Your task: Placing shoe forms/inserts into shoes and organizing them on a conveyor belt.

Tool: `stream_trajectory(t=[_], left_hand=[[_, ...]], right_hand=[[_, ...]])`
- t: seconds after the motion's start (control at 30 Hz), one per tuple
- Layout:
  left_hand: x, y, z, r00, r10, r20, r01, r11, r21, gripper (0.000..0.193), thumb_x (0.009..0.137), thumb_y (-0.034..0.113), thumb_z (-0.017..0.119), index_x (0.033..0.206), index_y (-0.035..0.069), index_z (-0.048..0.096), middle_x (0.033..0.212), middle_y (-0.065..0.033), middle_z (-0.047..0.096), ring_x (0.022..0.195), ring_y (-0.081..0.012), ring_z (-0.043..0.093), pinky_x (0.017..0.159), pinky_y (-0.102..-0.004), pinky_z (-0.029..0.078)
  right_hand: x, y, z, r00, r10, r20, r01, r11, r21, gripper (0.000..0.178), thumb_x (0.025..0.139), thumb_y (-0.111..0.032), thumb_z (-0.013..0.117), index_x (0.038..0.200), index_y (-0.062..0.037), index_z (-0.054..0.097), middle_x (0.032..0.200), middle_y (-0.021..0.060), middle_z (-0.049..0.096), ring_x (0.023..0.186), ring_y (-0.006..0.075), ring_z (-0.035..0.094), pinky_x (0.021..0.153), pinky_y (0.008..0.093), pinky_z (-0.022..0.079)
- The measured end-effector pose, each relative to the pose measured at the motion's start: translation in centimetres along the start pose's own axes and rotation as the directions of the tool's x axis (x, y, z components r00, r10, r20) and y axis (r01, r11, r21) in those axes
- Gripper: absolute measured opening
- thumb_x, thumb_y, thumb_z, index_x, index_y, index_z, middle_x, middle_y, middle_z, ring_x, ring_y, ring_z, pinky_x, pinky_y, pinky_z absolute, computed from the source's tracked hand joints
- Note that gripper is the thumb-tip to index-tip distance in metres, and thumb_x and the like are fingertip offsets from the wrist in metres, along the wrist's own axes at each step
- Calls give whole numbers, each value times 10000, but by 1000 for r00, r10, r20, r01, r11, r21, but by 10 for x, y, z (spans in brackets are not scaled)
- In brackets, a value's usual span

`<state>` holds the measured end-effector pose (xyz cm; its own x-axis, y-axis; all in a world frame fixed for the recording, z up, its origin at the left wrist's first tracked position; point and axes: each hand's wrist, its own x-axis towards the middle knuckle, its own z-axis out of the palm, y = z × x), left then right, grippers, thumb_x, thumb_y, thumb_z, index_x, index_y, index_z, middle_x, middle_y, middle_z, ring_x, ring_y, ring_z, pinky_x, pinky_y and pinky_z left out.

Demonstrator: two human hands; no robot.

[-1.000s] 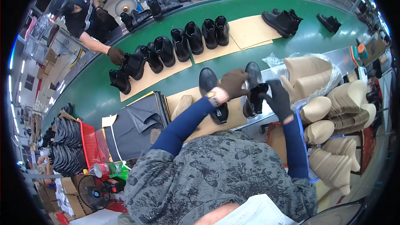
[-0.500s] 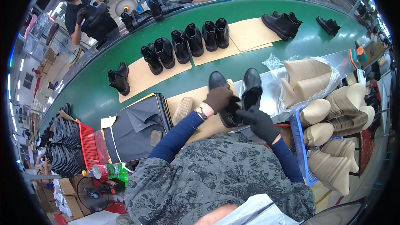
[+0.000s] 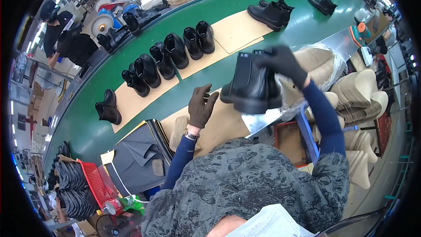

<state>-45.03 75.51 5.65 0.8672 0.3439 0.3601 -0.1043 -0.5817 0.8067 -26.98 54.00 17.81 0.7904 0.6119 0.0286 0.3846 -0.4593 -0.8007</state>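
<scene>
My right hand [image 3: 284, 65], in a dark glove, grips a pair of black ankle boots [image 3: 251, 81] by their tops. The boots hang side by side above the near edge of the green belt [image 3: 197, 74], soles downward. To their left, my gloved left hand [image 3: 201, 106] is raised with its fingers apart and nothing in them. Beneath that hand lies a tan sheet [image 3: 223, 125], with a stack of beige insoles [image 3: 179, 134] at its left end. Several black boots [image 3: 175, 50] stand in a row on tan sheets farther across the belt.
Dark folded sheets [image 3: 136, 153] lie at the left, beside a red basket [image 3: 94, 182] and a bottle [image 3: 115, 206]. On the right are bagged insoles [image 3: 313, 59], a blue crate [image 3: 307, 131] and more insole stacks [image 3: 357, 83]. Another person [image 3: 59, 30] holds a dark boot across the belt.
My right hand has lifted the pair of boots off the near surface, up and to the right. My left hand has let go and moved left, its fingers opening. The view has turned somewhat.
</scene>
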Motion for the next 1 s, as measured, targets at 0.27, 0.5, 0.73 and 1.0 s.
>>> stream_trajectory(t=[0.27, 0.5, 0.73, 1.0], left_hand=[[-10, -20, 9, 988, -147, -40, 148, 988, 31, 321, 835, 206, 675, 1092, 31, 599, 938, -130, 586, 816, -232, 596, 665, -304, 499], [-10, -27, 18, 927, -370, -59, 375, 914, 155, 303, 828, 196, 670, 1073, 28, 611, 972, -126, 603, 859, -243, 611, 664, -304, 495], [1, -36, 25, 941, -339, -7, 326, 901, 286, 297, 823, 163, 676, 1076, 22, 609, 953, -126, 584, 843, -237, 600, 667, -306, 510], [24, -42, 28, 915, -399, 54, 350, 855, 382, 345, 807, 241, 681, 1073, 36, 603, 969, -145, 590, 835, -292, 597, 674, -355, 494]], right_hand=[[187, 25, -47, 929, -370, -27, 329, 855, -402, 319, 677, -318, 670, 830, -39, 694, 788, 162, 656, 726, 309, 628, 667, 374, 486], [286, 182, 33, 876, -470, -109, 300, 708, -639, 242, 659, -279, 695, 783, -72, 671, 872, 150, 608, 762, 326, 604, 702, 432, 503], [316, 202, -35, 895, -442, 63, 388, 699, -601, 619, 633, -218, 711, 1209, -133, 502, 1093, 175, 588, 928, 334, 603, 761, 409, 498], [295, 318, -185, 932, 257, -255, -362, 658, -660, 653, 524, -253, 789, 1148, -231, 597, 1159, 149, 565, 1041, 345, 574, 903, 417, 472]])
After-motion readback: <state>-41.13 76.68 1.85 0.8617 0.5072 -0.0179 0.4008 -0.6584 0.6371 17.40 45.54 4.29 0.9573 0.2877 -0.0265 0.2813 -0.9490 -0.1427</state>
